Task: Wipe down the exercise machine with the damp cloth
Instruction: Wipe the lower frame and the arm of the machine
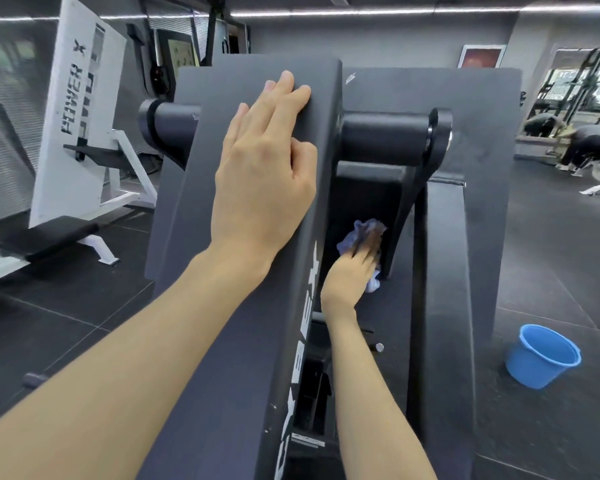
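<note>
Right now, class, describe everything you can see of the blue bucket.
The blue bucket looks like smooth plastic, round, with a rolled rim and walls narrowing toward its base. It stands on the dark floor at the lower right, beside the black exercise machine. Its mouth is open; the inside visible holds nothing I can make out. Neither hand touches it.

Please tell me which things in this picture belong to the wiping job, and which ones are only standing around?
Part of the job:
- black exercise machine
- blue cloth, pressed by the right hand inside the frame
- left hand, resting flat on the machine's top panel
- blue bucket on the floor, probably for wetting the cloth

Just standing around:
- white machine
- framed picture
</note>
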A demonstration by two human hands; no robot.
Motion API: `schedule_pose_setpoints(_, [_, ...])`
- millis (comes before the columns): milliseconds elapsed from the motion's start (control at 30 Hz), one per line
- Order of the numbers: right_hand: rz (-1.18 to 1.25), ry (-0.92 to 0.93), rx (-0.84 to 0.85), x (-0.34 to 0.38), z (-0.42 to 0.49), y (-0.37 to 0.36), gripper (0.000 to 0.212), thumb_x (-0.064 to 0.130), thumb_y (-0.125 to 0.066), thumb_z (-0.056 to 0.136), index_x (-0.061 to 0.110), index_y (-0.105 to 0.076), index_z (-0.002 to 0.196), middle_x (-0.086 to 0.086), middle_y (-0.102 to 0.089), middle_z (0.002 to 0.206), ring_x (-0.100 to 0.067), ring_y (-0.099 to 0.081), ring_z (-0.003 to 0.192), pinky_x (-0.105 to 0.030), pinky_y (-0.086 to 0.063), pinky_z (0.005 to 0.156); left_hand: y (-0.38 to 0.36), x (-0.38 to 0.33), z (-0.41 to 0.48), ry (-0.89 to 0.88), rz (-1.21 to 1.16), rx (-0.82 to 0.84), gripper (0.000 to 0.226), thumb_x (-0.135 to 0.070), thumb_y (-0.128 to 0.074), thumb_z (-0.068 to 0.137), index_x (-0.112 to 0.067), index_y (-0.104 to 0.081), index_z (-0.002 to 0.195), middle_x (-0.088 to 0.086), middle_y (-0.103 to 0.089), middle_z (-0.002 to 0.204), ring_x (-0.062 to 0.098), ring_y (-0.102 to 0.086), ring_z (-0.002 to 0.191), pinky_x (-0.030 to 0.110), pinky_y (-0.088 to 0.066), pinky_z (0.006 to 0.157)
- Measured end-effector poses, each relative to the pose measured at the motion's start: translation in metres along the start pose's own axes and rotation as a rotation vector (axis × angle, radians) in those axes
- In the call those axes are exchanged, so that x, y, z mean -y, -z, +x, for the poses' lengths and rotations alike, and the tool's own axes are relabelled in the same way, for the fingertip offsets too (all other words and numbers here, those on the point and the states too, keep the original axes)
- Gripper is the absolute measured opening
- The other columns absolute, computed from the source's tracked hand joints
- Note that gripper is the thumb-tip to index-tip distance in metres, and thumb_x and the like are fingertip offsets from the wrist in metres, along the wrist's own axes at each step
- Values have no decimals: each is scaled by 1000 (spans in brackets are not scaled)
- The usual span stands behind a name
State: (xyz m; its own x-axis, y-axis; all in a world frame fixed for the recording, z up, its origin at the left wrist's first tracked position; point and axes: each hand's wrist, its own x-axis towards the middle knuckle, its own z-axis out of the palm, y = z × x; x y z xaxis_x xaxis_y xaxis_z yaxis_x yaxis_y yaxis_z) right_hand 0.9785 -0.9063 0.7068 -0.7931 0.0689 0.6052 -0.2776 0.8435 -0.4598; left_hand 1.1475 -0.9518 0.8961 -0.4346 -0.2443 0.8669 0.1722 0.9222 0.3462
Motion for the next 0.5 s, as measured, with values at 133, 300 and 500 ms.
schedule_pose_setpoints(133, [278,-189,177,6,-11,33,58,-10,-45,88,3,-31,143,-11,-18,156,-28,-16,143,-32,-18,113,1,-3,-1,9,-16,6,52,-8,-31,87,-13,-48,136,1,-40,148,10,-29,140,26,-12,118])
schedule_pose_setpoints(300, [383,217,-287,27,20,66,95,-29,-37,57,0,-24,147,-9,-16,157,-29,-6,146,-32,-7,119,1,-3,-1,22,-29,-4,53,-9,-31,86,-13,-49,136,1,-41,147,11,-30,139,24,-12,118])
schedule_pose_setpoints(500, [116,227,-117,23,3,18,71,-10,-45,79,-3,-21,145,-19,-20,154,-34,-29,139,-39,-35,110,1,-2,0,18,-36,4,53,-9,-32,86,-14,-48,137,0,-40,148,10,-29,140,29,-15,118])
